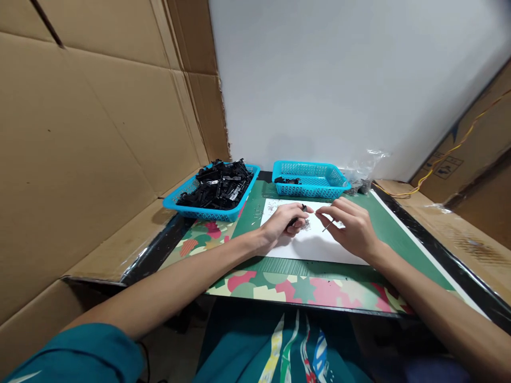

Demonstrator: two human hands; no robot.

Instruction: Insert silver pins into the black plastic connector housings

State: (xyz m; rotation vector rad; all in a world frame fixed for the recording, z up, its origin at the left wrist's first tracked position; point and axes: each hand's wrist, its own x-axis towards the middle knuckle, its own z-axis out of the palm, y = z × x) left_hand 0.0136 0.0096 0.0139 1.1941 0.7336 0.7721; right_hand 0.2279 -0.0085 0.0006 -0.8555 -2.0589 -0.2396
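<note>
My left hand (277,224) is closed around a small black plastic part (293,220), one end of which sticks up past the thumb. Just to its right, my right hand (353,226) is closed, with a thin metal rod (328,225) slanting out below its fingers. Thumb and index fingertips of that hand are pinched near the left thumb; whatever tiny thing may be between them is too small to name. Both hands are above a white sheet (279,252), where a loose heap of tiny metal pieces (306,225) lies between them.
A blue basket (203,213) heaped with black plastic parts (221,183) stands at the back left. Behind the sheet, a second blue basket (319,190) holds a few black parts. A clear plastic bag (363,173) sits beside it. Cardboard walls (99,106) flank the table.
</note>
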